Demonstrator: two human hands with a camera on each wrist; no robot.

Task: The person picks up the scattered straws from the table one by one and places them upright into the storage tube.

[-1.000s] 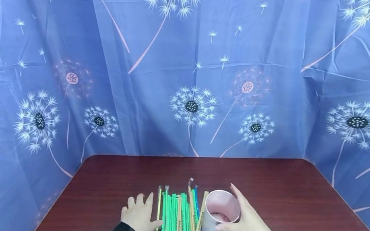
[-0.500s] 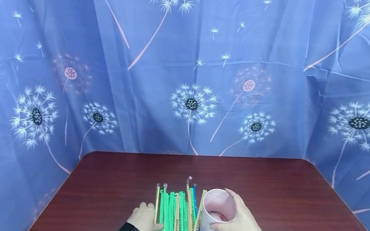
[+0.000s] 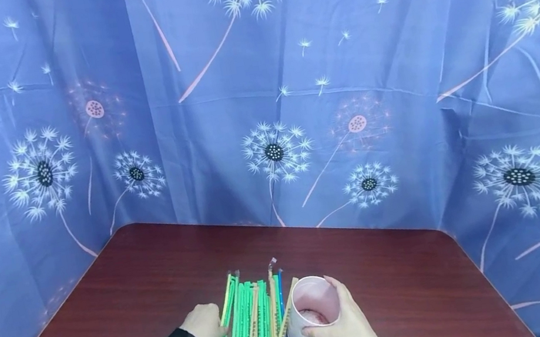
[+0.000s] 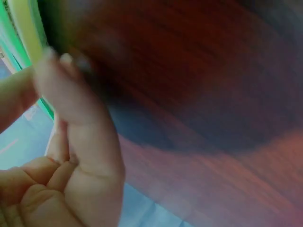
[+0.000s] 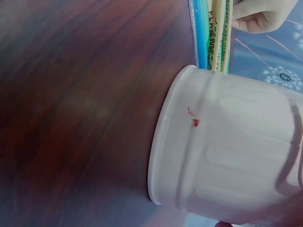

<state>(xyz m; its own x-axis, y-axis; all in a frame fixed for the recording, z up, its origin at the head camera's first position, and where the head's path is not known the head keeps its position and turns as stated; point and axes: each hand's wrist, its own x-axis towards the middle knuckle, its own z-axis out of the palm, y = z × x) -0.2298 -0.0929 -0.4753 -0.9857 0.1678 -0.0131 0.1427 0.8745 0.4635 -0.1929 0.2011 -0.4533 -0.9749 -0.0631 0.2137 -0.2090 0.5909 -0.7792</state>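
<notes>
Printed sticks (image 3: 263,327) might scatter if our left hand (image 3: 205,325), pinching the yellow stick (image 4: 26,28), tugs; our right hand (image 3: 347,325) grips the cup (image 5: 232,146).

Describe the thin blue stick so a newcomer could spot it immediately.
On the dark red-brown wood-grained table, find the whitish cylindrical cup in the right hand. Just left of it, beside long green and tan sticks, lies the thin blue stick, the only blue one.

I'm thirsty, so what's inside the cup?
Inside the cup: pale walls and reddish marks near the bottom. Its near side covers part of the bottom, so that can't be seen.
</notes>
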